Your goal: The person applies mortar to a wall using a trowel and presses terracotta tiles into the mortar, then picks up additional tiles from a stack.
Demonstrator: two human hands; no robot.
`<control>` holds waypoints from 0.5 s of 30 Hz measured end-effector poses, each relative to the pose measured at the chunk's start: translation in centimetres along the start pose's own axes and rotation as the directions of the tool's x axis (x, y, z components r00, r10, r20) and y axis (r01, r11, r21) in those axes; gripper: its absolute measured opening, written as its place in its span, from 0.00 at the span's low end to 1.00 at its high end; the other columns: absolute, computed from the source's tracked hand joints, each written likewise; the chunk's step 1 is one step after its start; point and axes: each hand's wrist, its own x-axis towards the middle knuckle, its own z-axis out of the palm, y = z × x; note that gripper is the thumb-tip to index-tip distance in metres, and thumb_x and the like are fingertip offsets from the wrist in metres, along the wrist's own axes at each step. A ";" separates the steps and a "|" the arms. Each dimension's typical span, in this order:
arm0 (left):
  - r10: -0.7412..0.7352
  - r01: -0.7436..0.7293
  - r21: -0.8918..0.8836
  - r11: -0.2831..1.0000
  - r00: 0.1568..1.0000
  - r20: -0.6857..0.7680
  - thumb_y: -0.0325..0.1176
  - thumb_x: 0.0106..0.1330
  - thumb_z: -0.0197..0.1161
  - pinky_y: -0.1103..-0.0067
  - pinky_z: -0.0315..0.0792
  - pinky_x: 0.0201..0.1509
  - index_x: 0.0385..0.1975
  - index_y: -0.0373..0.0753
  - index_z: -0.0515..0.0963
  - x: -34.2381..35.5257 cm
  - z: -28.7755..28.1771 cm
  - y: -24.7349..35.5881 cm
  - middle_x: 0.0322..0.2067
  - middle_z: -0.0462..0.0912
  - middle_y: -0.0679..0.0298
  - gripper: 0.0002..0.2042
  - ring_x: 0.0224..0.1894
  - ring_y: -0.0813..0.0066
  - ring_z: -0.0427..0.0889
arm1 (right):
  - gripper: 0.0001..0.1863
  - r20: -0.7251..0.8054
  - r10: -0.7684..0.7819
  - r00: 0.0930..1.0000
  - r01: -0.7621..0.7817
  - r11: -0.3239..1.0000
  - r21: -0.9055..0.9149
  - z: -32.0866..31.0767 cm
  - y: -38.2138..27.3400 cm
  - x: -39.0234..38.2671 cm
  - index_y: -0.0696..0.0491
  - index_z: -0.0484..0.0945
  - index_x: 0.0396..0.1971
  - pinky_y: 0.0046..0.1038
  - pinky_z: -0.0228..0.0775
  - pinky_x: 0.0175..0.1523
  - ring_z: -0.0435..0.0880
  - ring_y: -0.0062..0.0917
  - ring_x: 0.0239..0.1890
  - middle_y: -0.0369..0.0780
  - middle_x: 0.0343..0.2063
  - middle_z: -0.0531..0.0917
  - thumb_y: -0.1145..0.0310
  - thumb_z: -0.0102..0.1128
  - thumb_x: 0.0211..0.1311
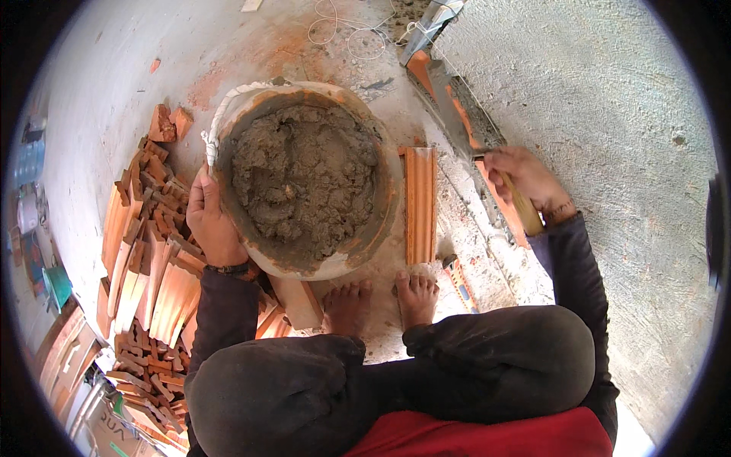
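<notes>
A round bucket point(384, 221) with a pale, reddish-stained rim holds wet grey mortar point(301, 179). My left hand point(215, 221) grips its left edge, where the white rope handle point(228, 107) comes down. My right hand point(525, 179) is closed round the wooden handle point(524, 209) of a trowel, beside the wall on the right. The trowel's grey, mortar-smeared blade point(453, 110) points away from me over terracotta trim pieces point(419, 65) along the wall's foot. Another grooved terracotta piece point(420, 206) lies between the bucket and the wall.
Stacked terracotta pieces point(152, 244) crowd the floor left of the bucket. A rough grey wall point(609, 114) rises on the right. An orange-and-blue utility knife point(461, 283) lies by my right foot point(416, 298). Thin white string point(365, 38) loops across the floor at the far end.
</notes>
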 end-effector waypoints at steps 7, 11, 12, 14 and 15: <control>-0.010 0.011 0.035 0.999 0.999 -0.031 0.39 0.76 0.52 0.80 0.70 0.56 0.60 0.29 0.71 -0.7 0.6 1.2 0.52 0.79 0.65 0.21 0.50 0.78 0.76 | 0.11 -0.077 -0.114 0.990 0.104 0.987 -0.124 1.9 1.9 0.3 0.58 0.74 0.36 0.21 0.67 0.19 0.75 0.18 0.17 0.33 0.20 0.76 0.64 0.55 0.67; 0.000 -0.001 -0.035 0.999 1.000 -0.030 0.40 0.76 0.53 0.81 0.72 0.53 0.57 0.30 0.74 -0.7 0.6 0.9 0.49 0.81 0.64 0.19 0.48 0.79 0.78 | 0.14 -0.146 -0.192 0.971 0.189 0.981 -0.032 5.1 2.8 -1.3 0.59 0.72 0.44 0.24 0.70 0.21 0.78 0.18 0.18 0.38 0.24 0.79 0.64 0.57 0.66; -0.015 0.014 -0.041 0.999 1.000 -0.012 0.40 0.76 0.53 0.80 0.72 0.54 0.59 0.30 0.72 -0.6 0.4 0.9 0.51 0.79 0.64 0.20 0.49 0.78 0.78 | 0.18 -0.138 -0.141 0.980 0.104 0.962 -0.251 4.8 3.1 -0.9 0.60 0.69 0.49 0.33 0.75 0.30 0.83 0.30 0.25 0.45 0.28 0.81 0.66 0.58 0.65; -0.029 0.029 -0.038 0.999 1.000 0.007 0.40 0.76 0.52 0.78 0.72 0.54 0.61 0.31 0.71 -0.5 0.2 0.8 0.53 0.78 0.64 0.21 0.50 0.77 0.77 | 0.18 -0.290 -0.431 0.855 0.193 0.782 -0.593 5.6 6.0 0.4 0.61 0.68 0.50 0.39 0.75 0.37 0.83 0.40 0.30 0.51 0.31 0.81 0.69 0.56 0.64; -0.035 0.035 -0.036 0.999 0.999 0.011 0.40 0.76 0.52 0.78 0.73 0.54 0.61 0.31 0.71 -0.5 0.2 0.7 0.53 0.78 0.64 0.21 0.50 0.77 0.77 | 0.19 -0.313 -0.574 0.757 0.181 0.644 -0.743 6.0 6.5 0.5 0.62 0.68 0.51 0.42 0.75 0.40 0.83 0.45 0.33 0.53 0.33 0.80 0.70 0.56 0.63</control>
